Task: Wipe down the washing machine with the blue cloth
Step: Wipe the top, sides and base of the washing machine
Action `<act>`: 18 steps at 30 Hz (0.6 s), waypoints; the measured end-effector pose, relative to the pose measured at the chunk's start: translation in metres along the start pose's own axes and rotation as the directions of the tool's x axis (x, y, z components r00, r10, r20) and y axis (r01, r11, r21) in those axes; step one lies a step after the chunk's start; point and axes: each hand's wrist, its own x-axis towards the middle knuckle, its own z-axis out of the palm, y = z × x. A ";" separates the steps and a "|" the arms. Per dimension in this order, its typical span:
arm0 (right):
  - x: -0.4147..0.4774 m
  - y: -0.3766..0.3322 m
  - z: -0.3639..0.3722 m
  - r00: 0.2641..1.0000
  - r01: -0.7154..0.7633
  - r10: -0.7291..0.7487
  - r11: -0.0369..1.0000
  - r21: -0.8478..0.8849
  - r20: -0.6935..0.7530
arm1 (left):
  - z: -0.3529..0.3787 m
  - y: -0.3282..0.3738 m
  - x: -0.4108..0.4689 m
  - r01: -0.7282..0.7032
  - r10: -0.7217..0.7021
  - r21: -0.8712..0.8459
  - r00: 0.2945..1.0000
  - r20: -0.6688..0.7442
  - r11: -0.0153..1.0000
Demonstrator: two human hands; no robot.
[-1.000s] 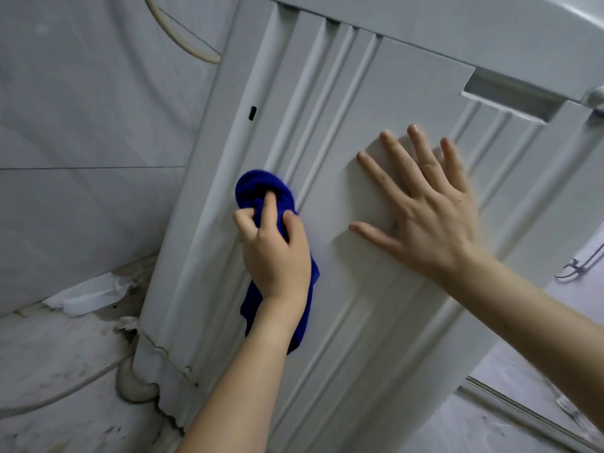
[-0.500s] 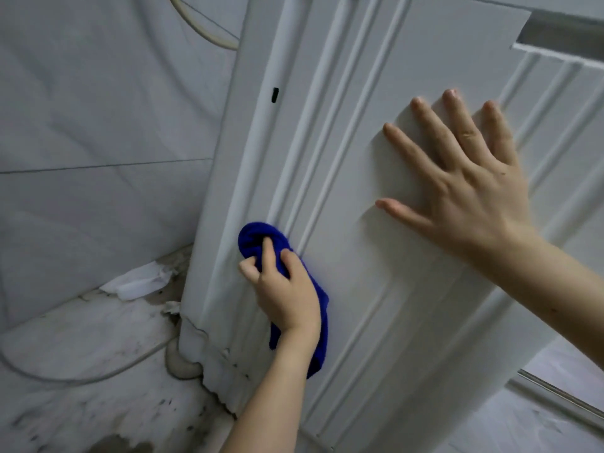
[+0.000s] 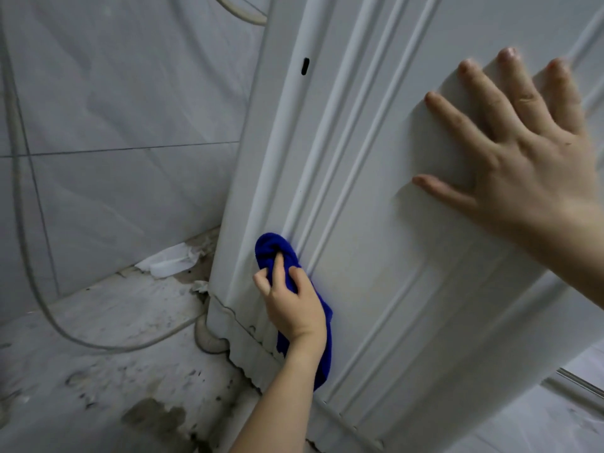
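- head view: my left hand (image 3: 294, 305) grips the bunched blue cloth (image 3: 269, 248), pressed low on the washing machine (image 3: 376, 256) side panel.
- right hand (image 3: 529, 165) flat, fingers spread, bracing the panel.
- step looks like wiping the ribs; next probably the bottom edge.

Grey tiled wall (image 3: 114, 93) meets a pale, dark-stained stone floor (image 3: 98, 387). Crumpled white paper scrap (image 3: 170, 261) at the junction; thin grey hose (image 3: 18, 191) loops across the floor.

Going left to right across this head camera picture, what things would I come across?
White paper scrap on the floor → blue cloth against the washing machine → right hand flat on its panel.
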 end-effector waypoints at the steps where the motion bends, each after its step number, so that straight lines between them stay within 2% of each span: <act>1: 0.000 0.000 0.000 1.000 0.001 -0.001 1.000 0.003 -0.002 | 0.002 0.009 -0.002 -0.032 0.032 -0.003 0.999 0.002 0.999; 5: 0.000 0.000 0.001 1.000 0.000 0.000 1.000 0.006 0.009 | 0.019 0.060 0.000 -0.261 0.263 -0.083 0.964 0.020 0.962; 7: 0.000 0.000 0.001 0.999 -0.004 0.003 1.000 0.006 0.037 | 0.027 0.070 0.003 -0.290 0.293 -0.109 0.956 0.012 0.951; 9: -0.001 0.001 0.000 0.999 -0.002 0.001 1.000 0.013 0.052 | 0.026 0.052 0.002 -0.211 0.209 -0.102 0.977 -0.029 0.972; 11: 0.000 0.003 0.000 0.999 -0.002 0.000 1.000 0.030 0.053 | 0.012 0.012 -0.001 -0.037 0.032 -0.057 0.997 -0.075 0.998; 14: -0.002 0.000 0.001 0.999 -0.015 0.013 0.999 0.053 0.045 | -0.017 -0.048 -0.003 0.156 -0.154 0.028 0.987 -0.050 0.987; 16: -0.001 0.000 0.002 0.999 -0.020 0.017 0.998 0.065 0.049 | -0.024 -0.058 -0.003 0.213 -0.212 0.036 0.977 -0.026 0.976; 18: -0.001 0.001 0.004 0.999 -0.019 0.015 0.996 0.082 0.050 | -0.022 -0.045 -0.006 0.197 -0.196 0.037 0.980 -0.024 0.980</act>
